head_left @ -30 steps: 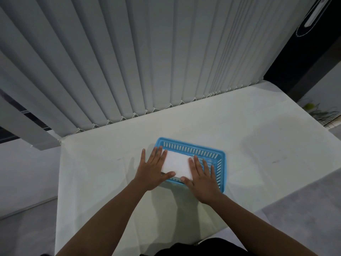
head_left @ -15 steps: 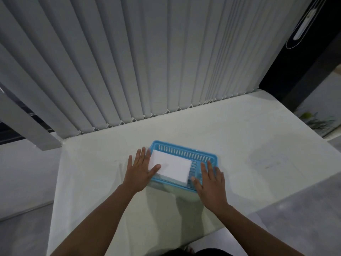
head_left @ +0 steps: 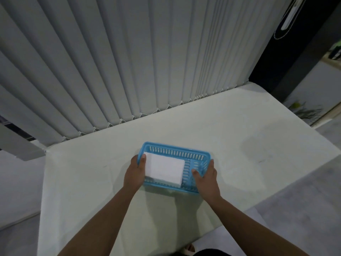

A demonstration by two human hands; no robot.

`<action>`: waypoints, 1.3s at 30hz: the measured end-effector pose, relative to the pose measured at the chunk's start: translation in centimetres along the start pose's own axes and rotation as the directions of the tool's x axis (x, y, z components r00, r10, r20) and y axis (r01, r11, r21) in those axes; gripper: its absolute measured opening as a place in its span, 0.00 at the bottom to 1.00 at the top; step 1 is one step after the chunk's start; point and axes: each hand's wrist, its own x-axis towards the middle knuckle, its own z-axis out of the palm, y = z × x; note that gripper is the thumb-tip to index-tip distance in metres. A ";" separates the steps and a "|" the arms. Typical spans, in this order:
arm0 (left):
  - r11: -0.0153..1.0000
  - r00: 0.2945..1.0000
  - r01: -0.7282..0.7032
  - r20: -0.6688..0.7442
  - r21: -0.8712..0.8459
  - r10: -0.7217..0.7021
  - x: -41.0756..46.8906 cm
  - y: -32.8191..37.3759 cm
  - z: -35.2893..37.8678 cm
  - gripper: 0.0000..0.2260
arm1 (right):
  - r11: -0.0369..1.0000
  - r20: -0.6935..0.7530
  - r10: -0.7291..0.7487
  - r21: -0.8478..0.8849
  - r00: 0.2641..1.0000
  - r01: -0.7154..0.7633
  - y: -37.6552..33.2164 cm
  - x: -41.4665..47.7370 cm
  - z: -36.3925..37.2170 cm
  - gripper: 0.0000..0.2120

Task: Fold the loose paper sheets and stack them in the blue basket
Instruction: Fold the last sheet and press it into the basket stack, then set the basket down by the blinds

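Observation:
The blue basket [head_left: 177,151] with slotted walls rests on the white table [head_left: 88,182]. A stack of folded white paper sheets [head_left: 164,169] fills its left part; the right part shows bare blue floor. My left hand [head_left: 134,172] grips the basket's left end, thumb over the rim and touching the paper. My right hand [head_left: 205,177] grips the right end, thumb inside the basket and fingers outside.
Grey vertical blinds [head_left: 147,61] hang along the table's far edge. A dark wall panel [head_left: 295,52] stands at the right. Grey floor [head_left: 304,209] lies beyond the table's right and near edges.
Both hands left the top of the paper stack, moved out to the basket's two ends and closed on them. The view tilted and shifted a little.

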 end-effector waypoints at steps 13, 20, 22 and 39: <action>0.991 0.994 0.098 -0.047 -0.095 -0.103 1.1 2.7 2.8 0.28 | 0.985 0.015 -0.004 0.172 1.000 0.001 -0.3 4.9 -2.8 0.32; 0.985 0.982 0.127 -0.123 -0.118 -0.141 1.5 8.8 9.4 0.29 | 0.979 0.044 -0.070 0.193 0.997 0.061 0.4 11.4 -10.3 0.26; 0.981 0.979 0.126 -0.138 -0.149 -0.147 1.5 11.0 12.1 0.29 | 0.977 0.042 -0.097 0.194 0.994 0.087 0.8 14.0 -13.2 0.23; 0.943 0.982 0.165 -0.039 -0.290 -0.184 4.8 25.7 24.6 0.25 | 0.981 0.092 -0.196 0.021 0.976 0.194 0.3 31.4 -26.9 0.19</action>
